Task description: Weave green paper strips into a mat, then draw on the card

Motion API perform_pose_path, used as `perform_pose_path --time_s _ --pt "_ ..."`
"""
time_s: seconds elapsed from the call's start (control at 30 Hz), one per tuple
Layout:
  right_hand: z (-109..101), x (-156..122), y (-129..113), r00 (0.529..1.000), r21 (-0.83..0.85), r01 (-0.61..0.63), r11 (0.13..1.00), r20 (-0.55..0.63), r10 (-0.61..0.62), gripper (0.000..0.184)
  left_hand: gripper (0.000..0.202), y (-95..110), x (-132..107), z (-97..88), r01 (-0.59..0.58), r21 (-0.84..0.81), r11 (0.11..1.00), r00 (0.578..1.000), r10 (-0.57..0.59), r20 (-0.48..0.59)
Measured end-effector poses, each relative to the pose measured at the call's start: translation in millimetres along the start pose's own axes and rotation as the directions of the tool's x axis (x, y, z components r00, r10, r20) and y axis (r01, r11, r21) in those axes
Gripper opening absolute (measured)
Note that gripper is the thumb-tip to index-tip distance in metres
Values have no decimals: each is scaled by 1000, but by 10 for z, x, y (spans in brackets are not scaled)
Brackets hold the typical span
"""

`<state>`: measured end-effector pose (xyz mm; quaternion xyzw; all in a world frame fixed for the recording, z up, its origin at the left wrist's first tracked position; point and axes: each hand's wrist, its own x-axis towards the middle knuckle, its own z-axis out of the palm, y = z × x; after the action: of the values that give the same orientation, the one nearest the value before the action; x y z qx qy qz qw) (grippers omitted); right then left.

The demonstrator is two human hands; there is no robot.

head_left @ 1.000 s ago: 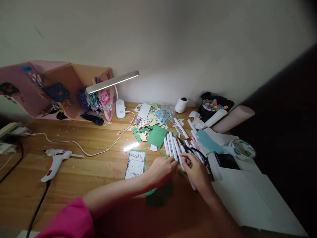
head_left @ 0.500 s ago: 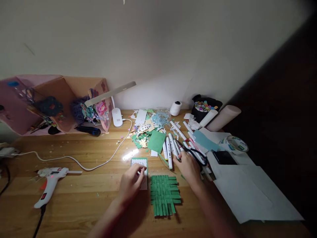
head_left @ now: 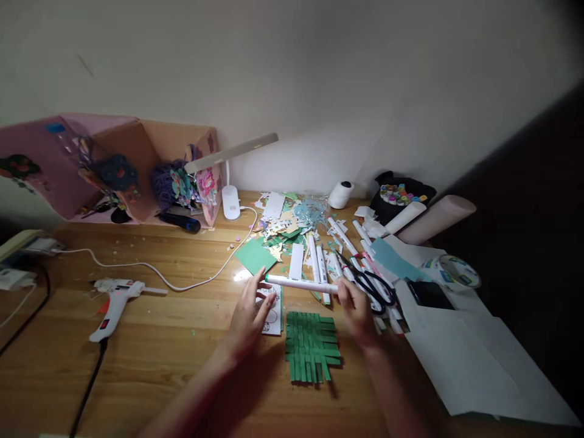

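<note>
My right hand [head_left: 356, 311] grips one end of a white marker [head_left: 301, 283] and holds it level above the table. My left hand [head_left: 250, 313] rests with fingers stretched out on a small white card with a green border [head_left: 272, 317], its fingertips close to the marker's other end. A woven mat of green paper strips [head_left: 312, 347] lies on the wooden table [head_left: 173, 340] between my two hands. Black scissors [head_left: 374, 285] lie just right of my right hand, among other white markers [head_left: 322, 264].
A white glue gun [head_left: 114, 301] lies at the left with its cable. A desk lamp [head_left: 230, 176], paper scraps [head_left: 285, 222], a green sheet [head_left: 254, 255], a marker case [head_left: 401, 196], tape roll [head_left: 451, 272] and white paper sheets [head_left: 469, 359] surround the work spot. Cardboard boxes [head_left: 137, 164] stand at the back left.
My right hand has lifted a white marker off the pile and holds it crosswise. My left hand moved onto the small card. The green sheet has shifted left.
</note>
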<state>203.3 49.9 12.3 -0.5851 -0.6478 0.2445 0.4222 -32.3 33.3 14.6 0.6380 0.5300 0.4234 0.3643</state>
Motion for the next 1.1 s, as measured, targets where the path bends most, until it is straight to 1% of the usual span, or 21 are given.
perform_pose_path --time_s 0.07,0.13,0.2,0.27,0.33,0.4,0.43,0.47,0.53,0.6,0.63,0.77,0.87,0.93,1.0,1.07,1.1 --pt "-17 -8 -25 999 35 10 999 37 -11 39 42 -6 2 -5 -9 13 1000 1000 9 11" --pt "-29 -17 -39 998 80 10 997 60 -15 36 32 -6 9 -13 -39 16 999 999 38 26" --pt "-17 -29 -46 998 134 -6 991 68 -4 33 24 -5 20 -21 -78 13 997 996 77 43" --pt "26 -45 -65 998 196 -34 980 65 22 31 22 -2 30 -25 -117 9 993 991 117 58" --pt "90 -60 -112 989 364 -128 923 121 89 29 21 3 32 -20 -152 8 988 986 151 78" --pt "158 -80 -186 960 535 -251 807 245 136 30 19 14 19 -1 -178 11 984 978 176 117" --pt "189 -92 -228 941 577 -300 760 310 136 32 18 21 7 12 -189 15 982 972 185 142" --pt "217 -106 -269 920 593 -338 730 371 125 33 16 29 -8 28 -197 20 980 967 191 170" --pt "263 -137 -335 879 580 -387 717 466 97 32 13 42 -43 60 -211 37 977 955 198 219" --pt "296 -166 -366 844 578 -434 691 529 88 33 15 51 -76 86 -222 60 973 946 200 253" --pt "309 -177 -369 837 579 -447 682 539 91 34 17 52 -88 95 -229 71 971 942 203 267" --pt "334 -200 -336 850 579 -448 682 513 124 38 19 49 -107 106 -264 86 961 918 224 327" --pt "333 -205 -325 846 570 -458 682 515 139 43 20 47 -108 112 -281 96 955 904 229 361" --pt "323 -203 -329 837 554 -467 690 529 141 45 20 56 -119 124 -285 112 952 900 226 372" --pt "303 -195 -330 822 528 -474 704 552 140 43 18 80 -138 140 -286 125 950 899 221 378" --pt "271 -182 -317 802 501 -482 719 583 132 40 14 120 -159 152 -287 128 949 898 220 381" --pt "253 -175 -306 787 489 -488 723 605 122 41 12 144 -166 152 -285 125 950 904 223 364"
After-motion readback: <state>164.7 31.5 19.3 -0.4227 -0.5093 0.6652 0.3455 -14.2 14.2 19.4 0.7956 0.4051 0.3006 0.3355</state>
